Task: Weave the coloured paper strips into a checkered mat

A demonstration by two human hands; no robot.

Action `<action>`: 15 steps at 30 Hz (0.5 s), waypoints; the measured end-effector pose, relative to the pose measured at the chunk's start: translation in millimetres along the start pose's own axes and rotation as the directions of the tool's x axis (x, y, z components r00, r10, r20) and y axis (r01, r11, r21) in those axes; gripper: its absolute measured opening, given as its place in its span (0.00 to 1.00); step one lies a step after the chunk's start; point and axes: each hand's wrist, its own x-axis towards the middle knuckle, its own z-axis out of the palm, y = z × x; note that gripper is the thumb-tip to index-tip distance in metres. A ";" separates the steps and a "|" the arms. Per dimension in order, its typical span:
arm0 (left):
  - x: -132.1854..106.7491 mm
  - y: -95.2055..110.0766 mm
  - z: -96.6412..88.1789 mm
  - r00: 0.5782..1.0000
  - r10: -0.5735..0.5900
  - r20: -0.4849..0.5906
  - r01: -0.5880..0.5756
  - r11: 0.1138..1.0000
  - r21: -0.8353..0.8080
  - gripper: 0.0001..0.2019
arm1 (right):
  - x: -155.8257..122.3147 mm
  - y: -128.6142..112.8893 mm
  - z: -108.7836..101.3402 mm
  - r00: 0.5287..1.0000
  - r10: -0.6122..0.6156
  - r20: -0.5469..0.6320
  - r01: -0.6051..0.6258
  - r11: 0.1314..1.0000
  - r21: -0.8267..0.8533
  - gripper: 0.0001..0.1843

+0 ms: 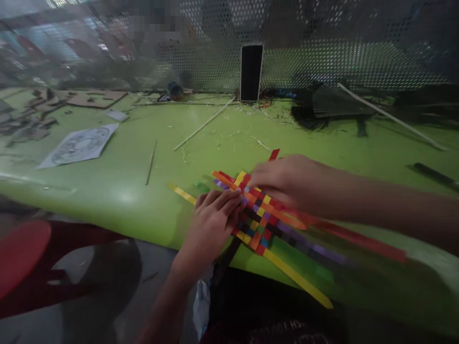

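Note:
A mat woven from coloured paper strips (263, 220) lies at the near edge of the green table (118, 191). Red, yellow, orange, purple and green strip ends stick out from it on all sides. My left hand (211, 222) rests on the mat's left edge, fingers together and pressing down on the strips. My right hand (287, 184) reaches in from the right and lies over the mat's upper part, its fingertips at the orange and yellow strip ends; it is blurred by motion. A long yellow strip (297, 277) runs off the table edge.
A black phone (251, 71) stands upright against the perforated metal screen at the back. A printed sheet (79, 145), thin sticks (204, 124), cardboard scraps (95, 98) and dark material (330, 107) lie on the table. A red stool (19, 253) stands lower left.

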 end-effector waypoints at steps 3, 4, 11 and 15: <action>0.5 0.1 -0.1 1.000 -0.009 0.008 0.009 1.000 0.004 0.11 | 77.3 -11.2 -8.0 0.983 0.010 0.183 0.003 0.997 -0.071 0.16; 0.7 0.3 -0.4 1.000 -0.008 0.011 0.008 1.000 0.002 0.12 | 94.9 -12.6 -6.5 0.972 0.015 0.234 -0.004 0.999 -0.049 0.17; 1.8 0.1 -0.7 1.000 -0.017 0.020 0.017 1.000 -0.010 0.10 | 123.3 -7.2 15.9 0.951 0.078 0.299 -0.097 0.994 0.050 0.25; 2.0 -0.3 -0.9 1.000 -0.018 0.022 0.019 1.000 -0.024 0.10 | 132.2 5.0 19.7 0.953 -0.016 0.302 -0.006 0.997 0.073 0.19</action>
